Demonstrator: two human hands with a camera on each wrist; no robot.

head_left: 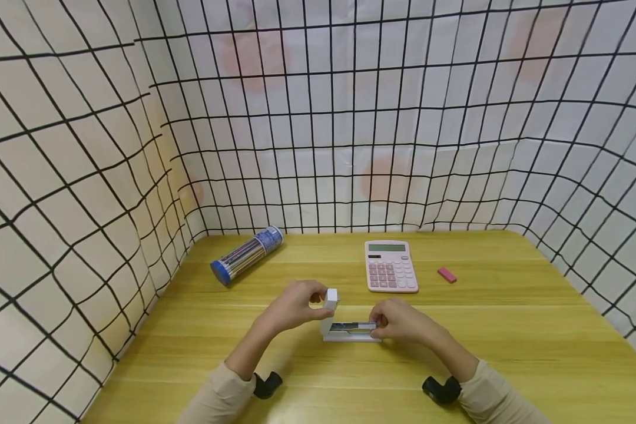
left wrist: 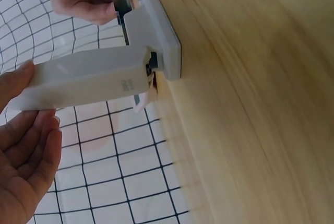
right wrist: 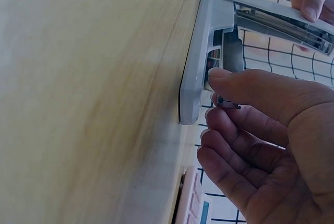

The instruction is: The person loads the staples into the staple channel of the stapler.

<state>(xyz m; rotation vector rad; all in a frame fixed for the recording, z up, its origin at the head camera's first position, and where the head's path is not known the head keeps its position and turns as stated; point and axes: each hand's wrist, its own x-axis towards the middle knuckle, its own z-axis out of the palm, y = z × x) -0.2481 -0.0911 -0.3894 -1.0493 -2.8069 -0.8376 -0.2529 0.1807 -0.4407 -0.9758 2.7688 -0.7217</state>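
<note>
A white stapler (head_left: 352, 338) stands on the wooden table with its top arm swung up, nearly upright. My left hand (head_left: 297, 306) pinches the raised arm (left wrist: 88, 75) near its free end, thumb on one side and fingers on the other. The raised arm's hollow underside (right wrist: 284, 20) faces the right wrist camera. Over the base runs the dark metal staple channel (right wrist: 232, 51). My right hand (head_left: 403, 321) pinches the front end of this channel between thumb and forefinger, the other fingers loosely curled. A small metal tip (right wrist: 228, 104) shows below the thumb.
A pink calculator (head_left: 391, 266) lies behind the stapler, and a small pink block (head_left: 447, 275) right of it. A clear tube of pencils with a blue lid (head_left: 247, 255) lies at the back left. White cloth with black grid lines (head_left: 328, 118) surrounds the table's back and sides.
</note>
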